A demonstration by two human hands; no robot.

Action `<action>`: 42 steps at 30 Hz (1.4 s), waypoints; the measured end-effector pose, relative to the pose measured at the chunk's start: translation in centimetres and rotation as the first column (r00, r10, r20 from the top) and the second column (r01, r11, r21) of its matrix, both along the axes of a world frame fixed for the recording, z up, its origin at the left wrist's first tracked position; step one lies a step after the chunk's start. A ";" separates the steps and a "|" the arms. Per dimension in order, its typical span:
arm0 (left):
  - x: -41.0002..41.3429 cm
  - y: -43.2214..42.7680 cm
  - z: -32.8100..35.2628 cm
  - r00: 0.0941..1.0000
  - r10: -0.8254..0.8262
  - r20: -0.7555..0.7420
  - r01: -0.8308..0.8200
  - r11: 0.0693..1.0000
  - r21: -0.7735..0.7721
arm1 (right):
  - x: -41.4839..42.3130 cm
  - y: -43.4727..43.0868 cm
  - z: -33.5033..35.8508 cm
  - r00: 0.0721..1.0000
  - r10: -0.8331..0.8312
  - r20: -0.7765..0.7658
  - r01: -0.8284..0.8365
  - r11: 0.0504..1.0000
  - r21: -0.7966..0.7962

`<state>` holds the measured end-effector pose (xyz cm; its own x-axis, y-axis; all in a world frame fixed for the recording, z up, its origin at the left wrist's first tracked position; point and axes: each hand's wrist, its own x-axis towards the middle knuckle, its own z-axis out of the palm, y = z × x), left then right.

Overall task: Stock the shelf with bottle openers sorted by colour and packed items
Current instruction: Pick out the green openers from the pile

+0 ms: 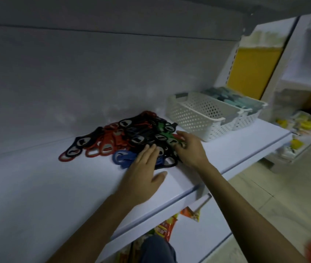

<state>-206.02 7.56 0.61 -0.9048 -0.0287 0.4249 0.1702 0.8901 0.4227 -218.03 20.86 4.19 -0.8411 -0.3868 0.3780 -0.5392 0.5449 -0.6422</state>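
Right hand [189, 149] curls thumb and fingers onto a flat green plastic bottle opener [170, 138] at the heap's 3 o'clock edge, apparently pinching it. Beside it, the left hand [145, 166] lies flat with fingers straight and together, resting on the heap's near edge by the blue openers [121, 157]. The unsorted heap of red, black, blue and green flat plastic bottle openers [124, 137] runs from 9 to 3 o'clock across the white shelf [56, 186]. A white perforated plastic basket [189, 118] stands at the right hand's 1 o'clock, nearer that hand.

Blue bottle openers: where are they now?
Head view: blue bottle openers lie on the shelf at the near edge of the pile, beside the left hand.
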 end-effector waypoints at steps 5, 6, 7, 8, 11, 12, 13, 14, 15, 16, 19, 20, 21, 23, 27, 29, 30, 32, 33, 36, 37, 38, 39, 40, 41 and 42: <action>0.6 -0.1 -0.1 0.993 0.071 -0.090 -0.064 0.995 0.078 | -0.1 -0.5 -2.1 0.986 0.000 -0.166 0.045 0.964 0.263; 0.6 0.0 -0.1 0.992 0.078 -0.103 -0.071 0.995 0.070 | -0.2 -0.4 -2.2 0.983 -0.010 -0.183 0.057 0.965 0.254; 0.6 0.0 -0.1 0.990 0.079 -0.117 -0.071 0.995 0.070 | -0.3 -0.4 -2.2 0.980 -0.021 -0.200 0.072 0.965 0.252; 0.6 0.0 0.0 0.989 0.077 -0.129 -0.067 0.995 0.079 | -0.3 -0.3 -2.3 0.976 -0.031 -0.218 0.087 0.964 0.252; 0.6 0.1 0.3 0.982 0.086 -0.171 -0.060 0.987 0.150 | -0.2 -0.2 -2.3 0.974 -0.038 -0.222 0.086 0.974 0.211; 0.6 0.0 0.4 0.979 0.093 -0.180 -0.060 0.982 0.179 | -0.1 -0.1 -2.3 0.975 -0.034 -0.218 0.077 0.979 0.191; 0.7 0.0 0.5 0.978 0.104 -0.179 -0.064 0.975 0.214 | 0.0 -0.2 -2.3 0.974 -0.034 -0.225 0.073 0.983 0.169; 0.7 -0.1 0.6 0.977 0.119 -0.175 -0.071 0.964 0.258 | 0.1 -0.2 -2.2 0.971 -0.042 -0.237 0.077 0.987 0.139; 0.8 -0.2 0.7 0.977 0.137 -0.166 -0.080 0.947 0.312 | 0.2 -0.2 -2.1 0.966 -0.061 -0.252 0.089 0.991 0.099; 0.8 -0.3 0.8 0.976 0.157 -0.150 -0.091 0.921 0.378 | 0.3 -0.3 -1.9 0.960 -0.091 -0.266 0.109 0.993 0.051; 0.9 -0.6 1.0 0.972 0.211 -0.107 -0.125 0.839 0.529 | 1.5 -0.1 -1.3 0.930 -0.171 -0.324 0.153 0.985 -0.079; 0.9 -0.7 1.0 0.968 0.227 -0.104 -0.137 0.830 0.540 | 2.1 -0.1 -1.0 0.916 -0.181 -0.358 0.150 0.982 -0.113; 0.9 -0.7 1.0 0.965 0.240 -0.101 -0.148 0.824 0.547 | 2.9 -0.3 -0.8 0.897 -0.188 -0.399 0.136 0.979 -0.154; 0.9 -0.5 1.1 0.963 0.254 -0.094 -0.155 0.800 0.579 | 4.8 -1.1 -0.6 0.849 -0.180 -0.497 0.072 0.971 -0.230; 1.1 -0.6 1.5 0.959 0.275 -0.072 -0.119 0.619 0.776 | 8.6 -3.6 -1.0 0.782 0.131 -0.609 -0.260 0.957 -0.127; 1.1 -1.0 1.7 0.962 0.258 -0.088 -0.061 0.517 0.854 | 8.8 -4.1 -0.7 0.798 0.248 -0.549 -0.354 0.930 -0.095; 1.1 -1.1 1.8 0.964 0.250 -0.089 -0.049 0.497 0.867 | 8.6 -4.2 -0.5 0.789 0.277 -0.548 -0.366 0.929 -0.058; 0.9 -1.3 1.8 0.963 0.260 -0.075 -0.052 0.449 0.892 | 8.0 -4.5 -0.4 0.741 0.334 -0.583 -0.381 0.924 0.046; 0.8 -1.3 1.9 0.958 0.279 -0.067 -0.055 0.409 0.911 | 7.7 -4.6 -0.4 0.731 0.360 -0.580 -0.396 0.916 0.068; 0.6 -1.4 1.9 0.944 0.326 -0.038 -0.098 0.391 0.915 | 6.4 -4.8 0.0 0.843 0.256 -0.474 -0.333 0.939 -0.086; 0.6 -1.4 1.8 0.948 0.315 -0.035 -0.100 0.402 0.910 | 5.3 -4.8 0.1 0.900 0.171 -0.402 -0.246 0.959 -0.143; 0.5 -1.3 1.8 0.953 0.301 -0.032 -0.101 0.416 0.904 | 3.9 -4.8 0.1 0.942 0.098 -0.320 -0.150 0.979 -0.141; 0.5 -1.3 1.7 0.955 0.294 -0.033 -0.103 0.436 0.894 | 2.3 -4.8 0.1 0.967 0.042 -0.251 -0.058 0.997 -0.056; 0.4 -1.2 1.6 0.955 0.293 -0.038 -0.106 0.458 0.883 | 0.8 -4.8 0.1 0.979 0.002 -0.206 0.016 0.996 0.085; 0.4 -1.2 1.6 0.955 0.293 -0.046 -0.105 0.478 0.872 | -0.5 -4.8 0.0 0.985 -0.021 -0.170 0.059 0.973 0.222; 0.4 -1.2 1.6 0.954 0.293 -0.056 -0.101 0.494 0.863 | -1.5 -4.9 0.0 0.990 -0.037 -0.138 0.079 0.946 0.315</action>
<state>-205.64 6.39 2.23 -0.7415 -0.6271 0.2388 0.1911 0.1437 0.9710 -219.58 16.00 4.14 -0.8181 -0.4572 0.3487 -0.5670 0.7424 -0.3568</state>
